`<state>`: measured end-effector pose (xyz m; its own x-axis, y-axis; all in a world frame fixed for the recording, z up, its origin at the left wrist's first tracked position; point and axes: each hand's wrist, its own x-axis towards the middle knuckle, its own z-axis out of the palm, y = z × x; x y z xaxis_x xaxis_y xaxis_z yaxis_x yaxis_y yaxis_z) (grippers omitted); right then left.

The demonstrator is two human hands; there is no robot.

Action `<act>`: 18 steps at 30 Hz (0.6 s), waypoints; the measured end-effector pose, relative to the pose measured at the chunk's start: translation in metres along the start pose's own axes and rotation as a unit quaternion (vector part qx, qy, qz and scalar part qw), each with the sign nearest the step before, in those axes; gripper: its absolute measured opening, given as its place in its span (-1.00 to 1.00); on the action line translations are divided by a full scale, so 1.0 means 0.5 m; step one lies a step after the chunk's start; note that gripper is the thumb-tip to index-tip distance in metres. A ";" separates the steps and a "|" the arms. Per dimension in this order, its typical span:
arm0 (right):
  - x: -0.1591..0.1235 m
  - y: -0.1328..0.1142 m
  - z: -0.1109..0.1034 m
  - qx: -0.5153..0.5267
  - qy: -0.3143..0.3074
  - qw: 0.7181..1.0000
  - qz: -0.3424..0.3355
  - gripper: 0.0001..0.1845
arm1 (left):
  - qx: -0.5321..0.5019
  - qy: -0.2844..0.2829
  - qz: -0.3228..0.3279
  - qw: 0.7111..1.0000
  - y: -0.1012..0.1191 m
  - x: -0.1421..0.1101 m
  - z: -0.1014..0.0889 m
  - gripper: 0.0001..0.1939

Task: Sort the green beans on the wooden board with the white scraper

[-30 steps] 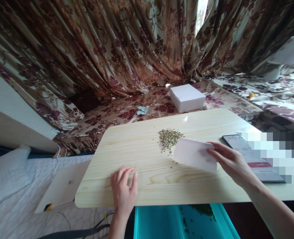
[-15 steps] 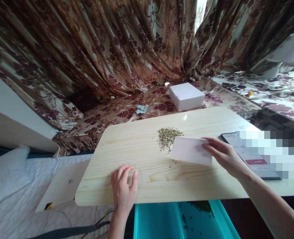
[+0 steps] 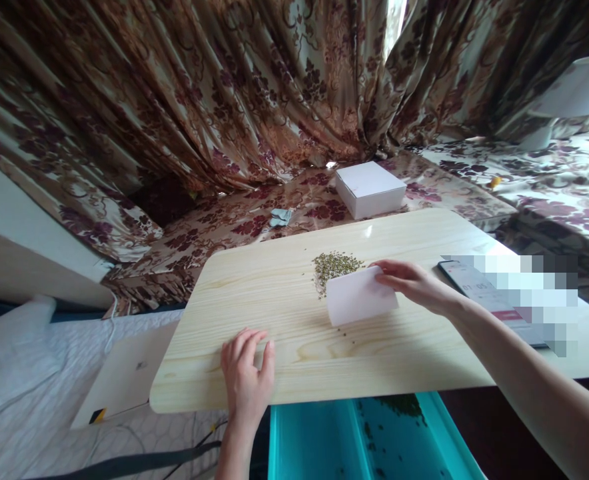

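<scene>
My right hand [image 3: 408,280] pinches the upper right corner of a white card [image 3: 359,299], which tilts over the tabletop. Just behind the card lies a spread of small green beans [image 3: 334,267], partly hidden by it, and a few stray beans sit near its lower edge. My left hand [image 3: 247,367] rests on the near left part of the wooden table [image 3: 284,320], fingers spread a little and holding nothing. Under the table's front edge stands a turquoise divided bin [image 3: 314,433]; green beans [image 3: 404,405] lie in its right compartment.
A tablet [image 3: 494,300] with a lit screen lies at the table's right. Beyond the far edge, a white box [image 3: 370,190] and a light blue cloth [image 3: 280,217] sit on a patterned cover. A flat pale box [image 3: 129,373] is on the bed at left.
My right hand has moved left with the card, which now stands closer to the beans and is turned differently. My left hand stays in place.
</scene>
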<state>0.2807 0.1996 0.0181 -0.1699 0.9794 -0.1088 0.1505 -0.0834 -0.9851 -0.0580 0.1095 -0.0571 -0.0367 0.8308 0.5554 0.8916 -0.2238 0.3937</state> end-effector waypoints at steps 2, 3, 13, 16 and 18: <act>0.020 0.000 0.017 0.020 -0.051 0.999 -0.004 -0.56 | 0.001 -0.002 0.003 1.000 -0.001 0.000 0.000 -0.78; 0.029 0.001 0.026 0.030 -0.069 0.997 -0.004 -0.58 | 0.002 -0.002 0.003 1.000 -0.002 0.001 0.001 -0.78; 0.048 0.011 0.045 0.030 -0.173 0.984 0.026 -0.62 | 0.003 -0.008 -0.005 1.000 -0.006 -0.001 0.003 -0.78; 0.032 0.008 0.037 0.030 -0.198 0.979 0.037 -0.63 | 0.001 -0.008 -0.005 1.000 -0.005 -0.002 0.002 -0.77; 0.017 0.003 0.034 0.021 -0.212 0.976 0.043 -0.63 | -0.002 -0.005 -0.006 1.000 -0.004 -0.001 0.002 -0.77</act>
<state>0.2631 0.2047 0.0135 -0.5473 0.8056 -0.2269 0.1422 -0.1777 -0.9738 -0.0592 0.1098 -0.0588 -0.0425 0.8389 0.5425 0.8897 -0.2152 0.4026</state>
